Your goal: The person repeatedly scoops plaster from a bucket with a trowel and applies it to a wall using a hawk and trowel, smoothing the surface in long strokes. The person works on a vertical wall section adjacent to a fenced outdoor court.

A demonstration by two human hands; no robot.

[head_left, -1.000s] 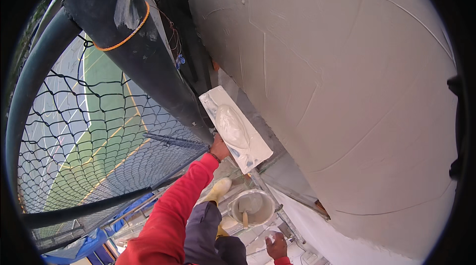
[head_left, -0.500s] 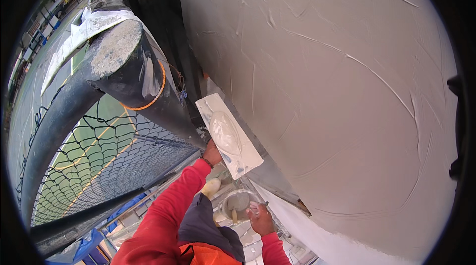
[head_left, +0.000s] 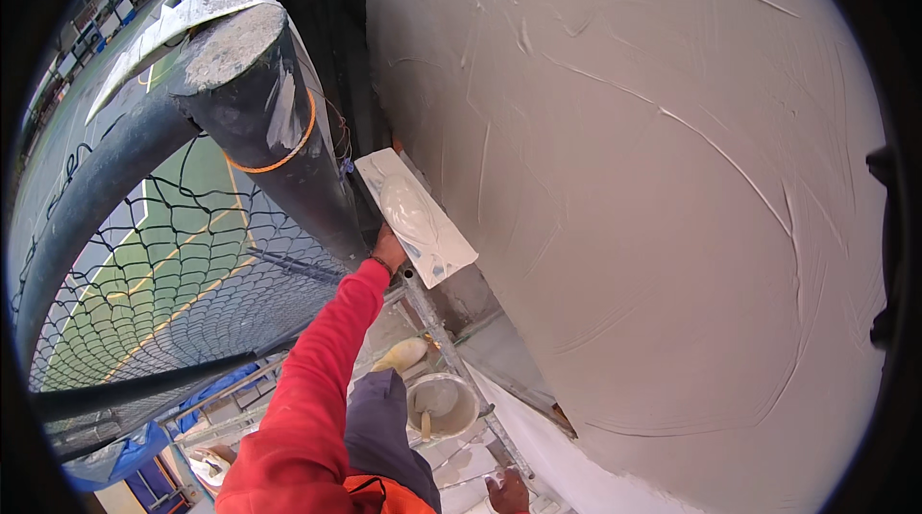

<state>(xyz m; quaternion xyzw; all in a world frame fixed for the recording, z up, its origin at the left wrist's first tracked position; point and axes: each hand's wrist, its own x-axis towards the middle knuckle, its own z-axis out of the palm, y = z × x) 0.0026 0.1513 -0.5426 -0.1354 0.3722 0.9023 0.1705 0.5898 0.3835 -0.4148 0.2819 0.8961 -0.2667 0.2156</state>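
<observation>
My left hand point(head_left: 387, 250) is closed on a pale rectangular plastering hawk point(head_left: 447, 250), gripping it from beneath at its left side. A smooth mound of wet plaster point(head_left: 407, 211) sits on top of the board. To the right rises a broad wall face point(head_left: 653, 207) coated in grey-beige plaster, with curved ridges and streaks; the hawk is close to its left edge. My right hand point(head_left: 507, 493) is low at the bottom of the view, its fingers curled; what they hold is too small to make out. Between the hands stands a round bucket point(head_left: 469, 408) with a handle sticking up inside.
At the left stands a thick dark post point(head_left: 288, 120) with an orange cord and white cloth, joined to chain-link fencing point(head_left: 173, 264). Scaffold tubing point(head_left: 432, 322) runs below the hawk. My shoe point(head_left: 401, 354) is beside the bucket. A green sports court point(head_left: 192, 226) lies beyond the fence.
The hawk and my left hand have shifted up and left in the view. My right hand has dropped from beside the bucket to the lower edge. The camera view has shifted somewhat.
</observation>
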